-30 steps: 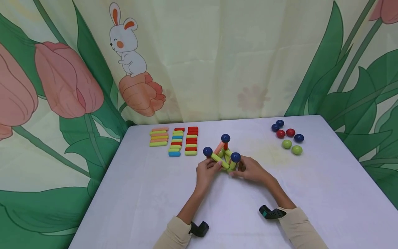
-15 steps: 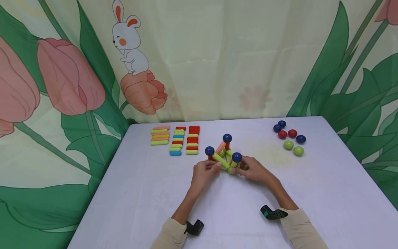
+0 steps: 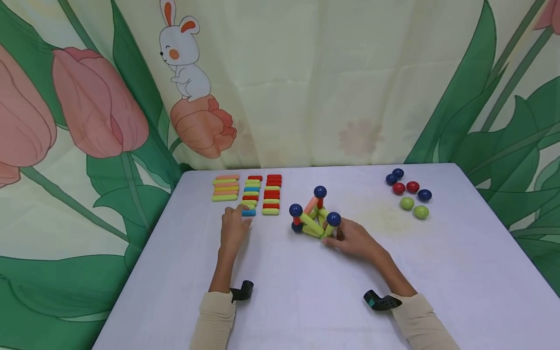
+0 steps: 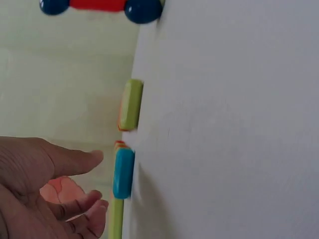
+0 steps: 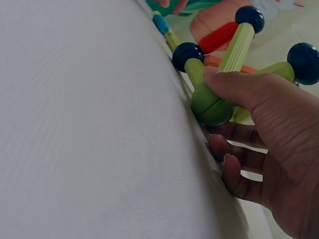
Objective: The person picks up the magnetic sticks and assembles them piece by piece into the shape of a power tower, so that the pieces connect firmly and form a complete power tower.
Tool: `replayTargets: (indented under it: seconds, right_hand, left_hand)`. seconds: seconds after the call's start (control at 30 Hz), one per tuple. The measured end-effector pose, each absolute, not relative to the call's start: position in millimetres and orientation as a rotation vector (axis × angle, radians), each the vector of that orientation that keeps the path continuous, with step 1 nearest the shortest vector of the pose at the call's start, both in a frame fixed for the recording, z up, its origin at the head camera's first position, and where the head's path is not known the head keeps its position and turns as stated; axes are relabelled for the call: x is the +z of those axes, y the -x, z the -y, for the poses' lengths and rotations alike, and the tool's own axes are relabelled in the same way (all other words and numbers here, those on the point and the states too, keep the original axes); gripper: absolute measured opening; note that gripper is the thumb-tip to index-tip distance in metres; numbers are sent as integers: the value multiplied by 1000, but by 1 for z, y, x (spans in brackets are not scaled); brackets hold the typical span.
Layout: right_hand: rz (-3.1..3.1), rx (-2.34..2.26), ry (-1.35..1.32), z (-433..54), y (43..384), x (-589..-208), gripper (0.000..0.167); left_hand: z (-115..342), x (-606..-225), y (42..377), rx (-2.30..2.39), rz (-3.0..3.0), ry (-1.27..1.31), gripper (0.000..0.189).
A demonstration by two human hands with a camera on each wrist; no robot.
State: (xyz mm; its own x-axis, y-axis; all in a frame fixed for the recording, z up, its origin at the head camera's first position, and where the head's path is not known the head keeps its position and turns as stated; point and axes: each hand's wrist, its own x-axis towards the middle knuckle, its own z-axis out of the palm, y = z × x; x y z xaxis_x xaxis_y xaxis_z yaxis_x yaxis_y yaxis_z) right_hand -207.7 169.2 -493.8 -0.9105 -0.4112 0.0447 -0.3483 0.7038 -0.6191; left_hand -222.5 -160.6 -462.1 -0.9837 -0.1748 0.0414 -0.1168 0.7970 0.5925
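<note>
Beige sleeve [image 3: 214, 316], then the left hand [image 3: 234, 231], thumb and fingers well apart, blue rod [image 4: 123, 173] just beside their tips; farther right sits the ball-and-rod frame [image 3: 311, 225], its green ball [image 5: 212, 107] pinched by the right hand [image 3: 356, 238].

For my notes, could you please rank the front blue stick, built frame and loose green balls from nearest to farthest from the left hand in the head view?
1. Front blue stick, beside the left hand
2. Built frame, further right
3. Loose green balls, far right
</note>
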Motion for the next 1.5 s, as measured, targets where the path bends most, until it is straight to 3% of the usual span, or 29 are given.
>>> replayTargets:
  seconds: [0.2,0.43,0.63,1.07,1.5]
  right_hand:
    - [-2850,-924,703,-167,206,-489,39]
    - [-2838,-943,726,-166,205,-489,37]
    - [-2830,-975,720,-166,207,-490,35]
    - [-2804,-1030,656,-170,207,-494,37]
    - [-2815,-1033,694,-173,208,-498,37]
  left_hand:
    - [175,-468,235,-894,3025,-213,41]
    - [172,-475,239,-663,3074,-129,23]
    - [165,-469,237,-549,3094,-133,22]
    - [102,-420,227,-1950,2411,-7,37]
    - [60,-431,227,-1691,2455,190,34]
